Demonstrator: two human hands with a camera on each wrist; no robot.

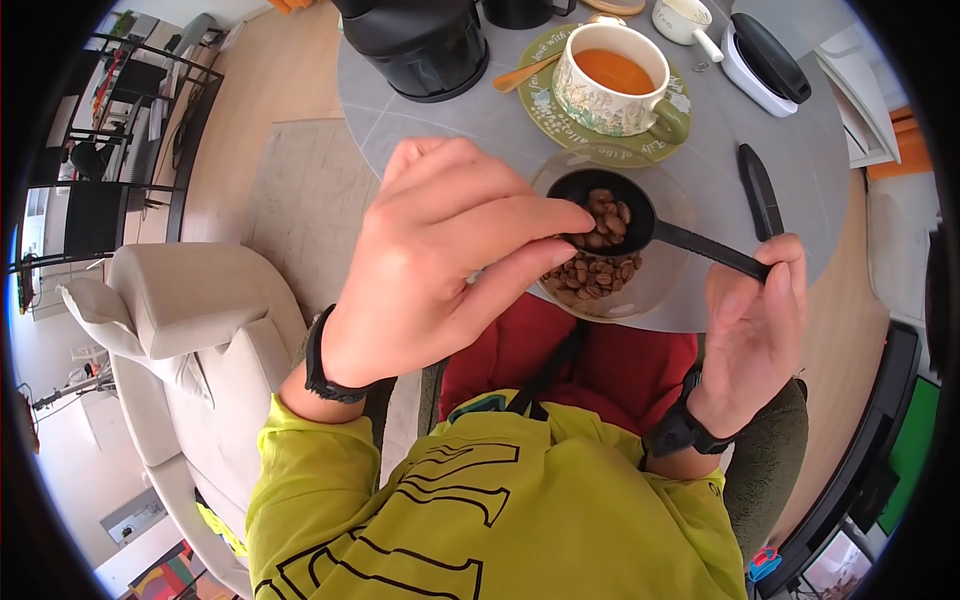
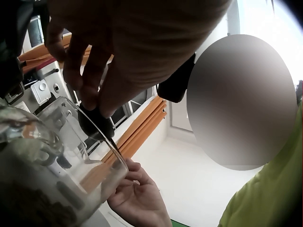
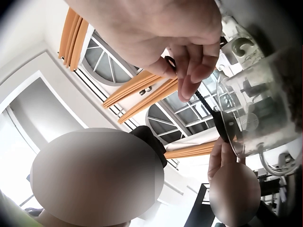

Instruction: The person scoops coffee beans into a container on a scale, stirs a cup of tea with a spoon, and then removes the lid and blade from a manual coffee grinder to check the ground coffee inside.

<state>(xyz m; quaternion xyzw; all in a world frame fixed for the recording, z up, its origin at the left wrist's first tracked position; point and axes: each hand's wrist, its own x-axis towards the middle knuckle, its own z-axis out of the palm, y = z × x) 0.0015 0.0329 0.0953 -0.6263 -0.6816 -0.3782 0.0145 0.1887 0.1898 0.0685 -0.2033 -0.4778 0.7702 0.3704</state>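
Note:
A black coffee scoop [image 1: 643,228] with brown coffee beans [image 1: 606,216] in its bowl is held over a clear glass jug [image 1: 672,275]. More beans [image 1: 592,277] lie in the bottom of the jug. My right hand [image 1: 757,318] pinches the end of the scoop's handle between thumb and fingers. At the opposite side, my left hand [image 1: 440,240] pinches the scoop's bowl at its rim, the index fingertip over the beans. The left wrist view shows the black bowl [image 2: 96,124] beneath the left fingertips, just above the jug's rim.
Behind the jug stands a cup [image 1: 600,105] of orange-brown drink on a green saucer [image 1: 655,150], with a wooden spoon [image 1: 525,74] beside it. A black appliance [image 1: 420,50] is at the back left. At the right lie a black knife-like object [image 1: 760,190] and a white-and-black case [image 1: 765,65].

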